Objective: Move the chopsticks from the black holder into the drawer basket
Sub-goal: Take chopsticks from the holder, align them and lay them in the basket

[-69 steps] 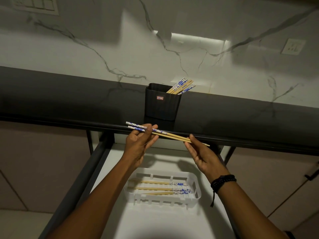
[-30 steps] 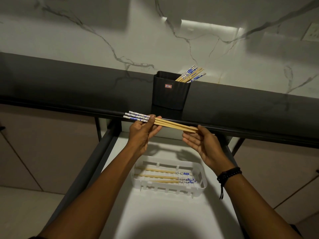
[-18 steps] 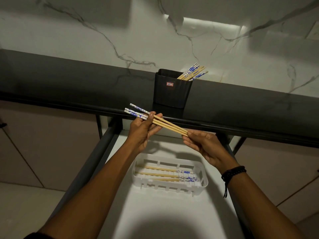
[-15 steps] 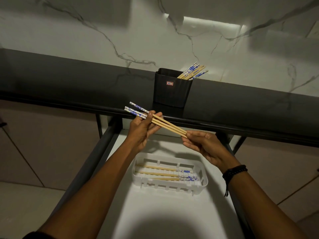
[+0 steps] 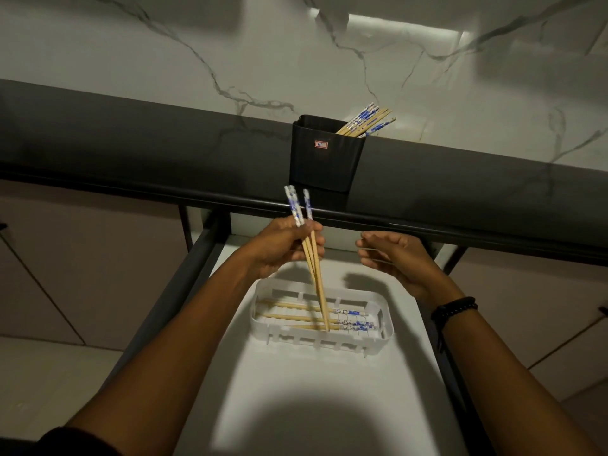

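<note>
My left hand grips a small bunch of wooden chopsticks with blue-and-white tops. They stand nearly upright, tips down in the white drawer basket. Several chopsticks lie flat across the basket floor, patterned ends to the right. My right hand hovers to the right of the bunch, fingers relaxed, holding nothing. The black holder stands on the dark counter behind, with several chopsticks leaning out of its right corner.
The basket sits in an open white drawer with dark side rails. The dark counter edge runs across above the drawer. A marble wall rises behind. Cabinet fronts flank the drawer on both sides.
The bunch has swung from lying across both hands to nearly upright, tips down into the basket. My right hand has let go of the tips and drawn off to the right.
</note>
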